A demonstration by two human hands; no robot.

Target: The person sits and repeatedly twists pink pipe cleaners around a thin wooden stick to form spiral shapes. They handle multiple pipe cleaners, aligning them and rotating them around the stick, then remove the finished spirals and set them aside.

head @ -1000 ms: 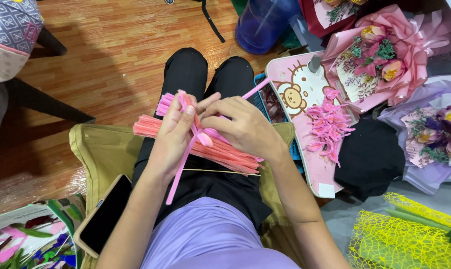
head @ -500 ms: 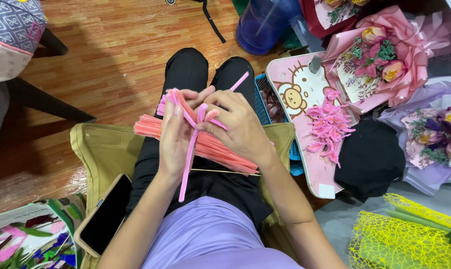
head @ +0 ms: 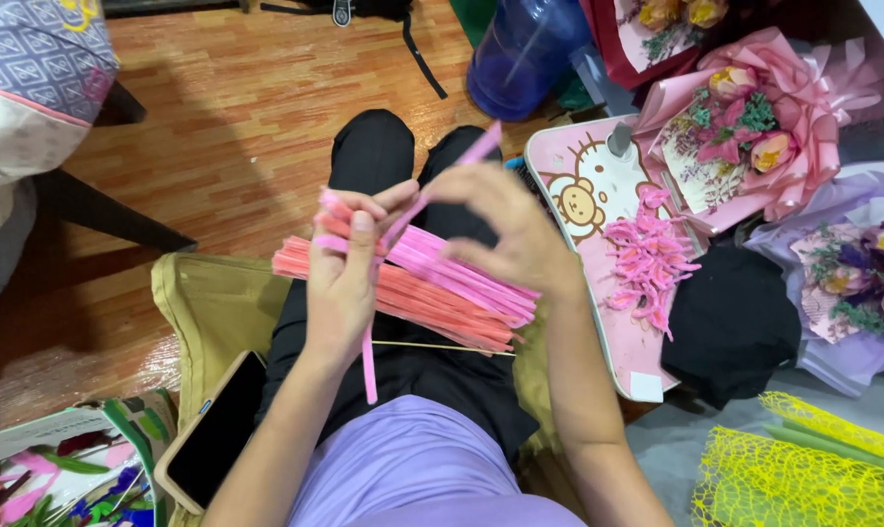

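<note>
Person sits on the floor, legs out, bending a pink pipe cleaner [head: 369, 356] in front of the chest. Left hand [head: 342, 283] is closed around the folded loops at the top of the pipe cleaner, thumb pressed flat on them; the long tail hangs down past the wrist over the lap. Right hand [head: 505, 229] pinches the free end between fingertips, narrow grip, and angles it up and away to the right.

A bundle of pink and coral pipe cleaners [head: 432, 288] lies across the thighs just under both hands. A thin wooden stick [head: 442, 347] rests on the lap below the bundle.

To do this fold well, judging from the grips: keep the left thumb hard on the loops so they do not spring open, wrap the right end tight and close to the pinch, keep loops even in size.

To the right: pink lap tray [head: 598, 322] with finished pink twisted pieces [head: 647, 263] on it, black cloth [head: 730, 327], wrapped bouquets [head: 754, 127]. A phone [head: 218, 429] lies face up on the olive cushion [head: 203, 312] at the left.
</note>
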